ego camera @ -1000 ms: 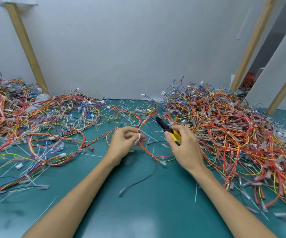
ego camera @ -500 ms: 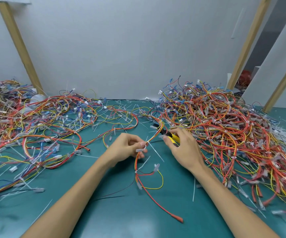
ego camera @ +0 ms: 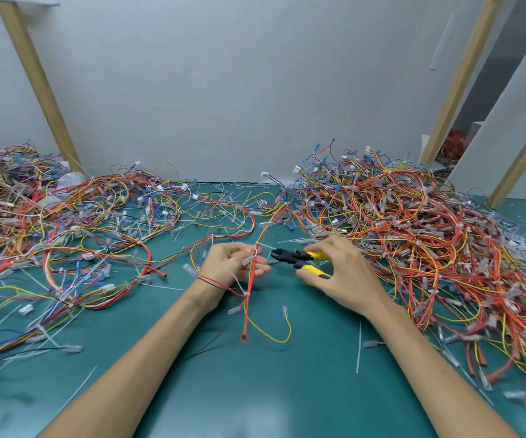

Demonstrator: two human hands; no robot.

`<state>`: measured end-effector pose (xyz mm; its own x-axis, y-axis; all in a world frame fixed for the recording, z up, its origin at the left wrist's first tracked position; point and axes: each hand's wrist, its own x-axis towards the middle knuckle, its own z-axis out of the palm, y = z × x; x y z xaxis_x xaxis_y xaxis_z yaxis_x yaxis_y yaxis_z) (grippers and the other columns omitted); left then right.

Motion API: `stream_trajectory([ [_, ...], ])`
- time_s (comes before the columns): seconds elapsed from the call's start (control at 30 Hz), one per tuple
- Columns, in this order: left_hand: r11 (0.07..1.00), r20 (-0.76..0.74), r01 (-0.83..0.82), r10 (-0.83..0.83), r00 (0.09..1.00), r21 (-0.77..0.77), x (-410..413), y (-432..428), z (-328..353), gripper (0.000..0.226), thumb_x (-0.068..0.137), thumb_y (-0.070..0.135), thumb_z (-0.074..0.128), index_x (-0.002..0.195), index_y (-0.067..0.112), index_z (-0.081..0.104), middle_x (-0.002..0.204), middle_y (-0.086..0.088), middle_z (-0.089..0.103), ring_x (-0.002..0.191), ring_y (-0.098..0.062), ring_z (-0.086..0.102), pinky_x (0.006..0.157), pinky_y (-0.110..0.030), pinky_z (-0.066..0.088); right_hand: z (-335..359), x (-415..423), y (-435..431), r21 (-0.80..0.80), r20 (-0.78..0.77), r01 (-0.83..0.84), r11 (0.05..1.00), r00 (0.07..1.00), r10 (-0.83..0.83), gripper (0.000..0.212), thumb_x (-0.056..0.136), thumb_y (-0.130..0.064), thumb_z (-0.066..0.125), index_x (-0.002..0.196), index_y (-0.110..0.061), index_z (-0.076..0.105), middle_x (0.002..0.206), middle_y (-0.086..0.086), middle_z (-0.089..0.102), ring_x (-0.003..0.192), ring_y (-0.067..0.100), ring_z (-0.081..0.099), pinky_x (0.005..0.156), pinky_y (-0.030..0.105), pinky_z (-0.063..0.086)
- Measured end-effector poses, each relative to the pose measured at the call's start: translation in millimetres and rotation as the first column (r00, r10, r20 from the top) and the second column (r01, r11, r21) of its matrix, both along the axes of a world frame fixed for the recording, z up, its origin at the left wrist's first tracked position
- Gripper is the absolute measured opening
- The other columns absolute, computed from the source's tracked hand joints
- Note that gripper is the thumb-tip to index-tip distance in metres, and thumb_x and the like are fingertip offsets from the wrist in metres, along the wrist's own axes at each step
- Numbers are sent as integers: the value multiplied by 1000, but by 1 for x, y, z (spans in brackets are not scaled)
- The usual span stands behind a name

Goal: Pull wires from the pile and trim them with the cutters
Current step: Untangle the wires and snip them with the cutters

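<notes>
Fingers (ego camera: 257,269) of my left hand (ego camera: 228,263) curl round a thin red-and-yellow wire bundle (ego camera: 248,298), pinching it right at a white tie (ego camera: 256,251). I hold it there, I judge, so the tie sits steady and faces the blade. My right hand (ego camera: 343,276) grips the yellow handles of the cutters (ego camera: 299,260), digits on both handles. The handles are spread, so the jaws stand a little apart. The black nose points left at the tie, just beside it; I cannot tell whether it touches the tie's tail. The bundle's upper end runs up into the right pile (ego camera: 413,241), not fully freed. Its lower end hangs below my left hand over the green counter (ego camera: 287,396): a red lead ending in a ring terminal (ego camera: 244,338), with a yellow loop beside it. One dark-red strand lies across my left wrist. Outward, the right pile is tall and dense, close by my right forearm. A flatter spread of wires (ego camera: 65,222) lies to the left, well apart from the cutters. White tie offcuts (ego camera: 358,349) are scattered on the counter around my arms. Judgement: the step in hand is snipping this tie, and the blade must take plastic only, not insulation.
</notes>
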<state>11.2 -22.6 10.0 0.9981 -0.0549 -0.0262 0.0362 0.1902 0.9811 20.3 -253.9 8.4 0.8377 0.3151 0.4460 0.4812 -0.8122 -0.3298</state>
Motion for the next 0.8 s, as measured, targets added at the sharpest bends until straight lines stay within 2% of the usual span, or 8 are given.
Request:
stream_trajectory([
  [0.1, 1000, 9, -26, 25, 1000, 8, -1, 0, 2, 15, 97, 6, 52, 90, -4, 60, 68, -9, 70, 59, -15, 71, 54, -17, 55, 1, -3, 3, 38, 93, -32, 999, 995, 28, 42, 82, -49, 71, 114, -22, 67, 102, -9, 58, 102, 11, 51, 83, 20, 35],
  [0.2, 998, 1, -30, 30, 1000, 51, -3, -2, 4, 16, 98, 6, 52, 88, -3, 60, 66, -10, 68, 53, -14, 68, 52, -17, 54, 2, -4, 5, 53, 184, -43, 998, 982, 33, 42, 81, -51, 70, 112, -22, 67, 103, -9, 59, 101, 12, 52, 90, 26, 38],
  [0.3, 998, -10, -25, 26, 1000, 60, -5, -5, 6, 17, 98, 4, 51, 84, -1, 60, 60, -7, 66, 47, -13, 65, 48, -17, 52, 2, -6, 7, 36, 234, -25, 999, 972, 16, 42, 79, -53, 69, 111, -24, 67, 105, -9, 61, 102, 13, 53, 92, 25, 33],
  [0.53, 998, -42, -14, 16, 999, 62, -5, -6, 8, 18, 97, 3, 51, 81, 0, 59, 55, -4, 65, 45, -12, 64, 45, -17, 50, 2, -5, 5, 45, 248, 6, 999, 969, -17, 43, 75, -44, 81, 110, -24, 68, 110, -6, 62, 106, 16, 56, 91, 26, 31],
  [0.8, 997, -60, -27, 31, 998, 73, -3, -8, 4, 16, 96, -4, 50, 83, -3, 59, 56, -7, 66, 46, -14, 65, 45, -17, 50, 1, -7, 8, 26, 230, 2, 1000, 973, -8, 46, 73, -45, 81, 112, -23, 69, 109, -5, 62, 105, 18, 55, 93, 32, 39],
])
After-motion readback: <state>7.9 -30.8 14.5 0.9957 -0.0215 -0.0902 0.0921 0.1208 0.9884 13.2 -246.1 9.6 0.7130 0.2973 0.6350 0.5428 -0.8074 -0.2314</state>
